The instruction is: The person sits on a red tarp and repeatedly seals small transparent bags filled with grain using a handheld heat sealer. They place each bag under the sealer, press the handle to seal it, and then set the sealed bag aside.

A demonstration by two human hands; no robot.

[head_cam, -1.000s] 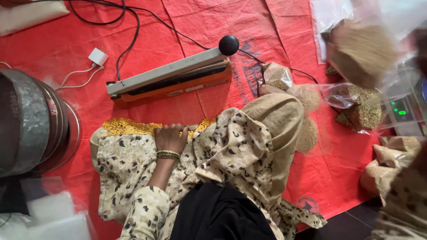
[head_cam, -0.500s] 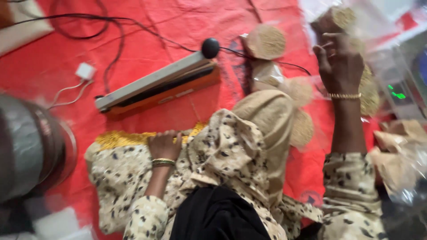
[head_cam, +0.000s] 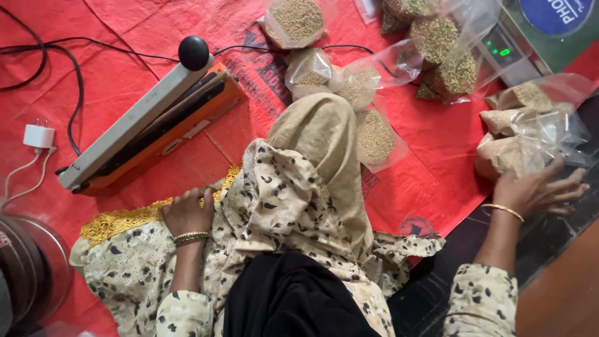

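My left hand (head_cam: 187, 213) rests with curled fingers on the leopard-patterned cloth (head_cam: 274, 206) over my lap, next to its yellow embroidered edge (head_cam: 121, 219). My right hand (head_cam: 540, 190), wearing a gold bangle, lies with fingers spread against a pile of clear bags filled with tan grain (head_cam: 515, 153) at the right. It touches the pile without gripping anything. A beige scarf end (head_cam: 321, 140) hangs down the middle.
A white and orange heat sealer (head_cam: 143, 131) with a black knob lies on the red sheet (head_cam: 437, 168). Several grain packets (head_cam: 374, 134) lie beyond, by a weighing scale (head_cam: 530, 37). A white plug (head_cam: 38, 135) and a metal vessel (head_cam: 25, 268) are at the left.
My right hand came down from the grain packets near the scale to the bag pile at the right. My left hand stayed on the cloth. The view shifted.
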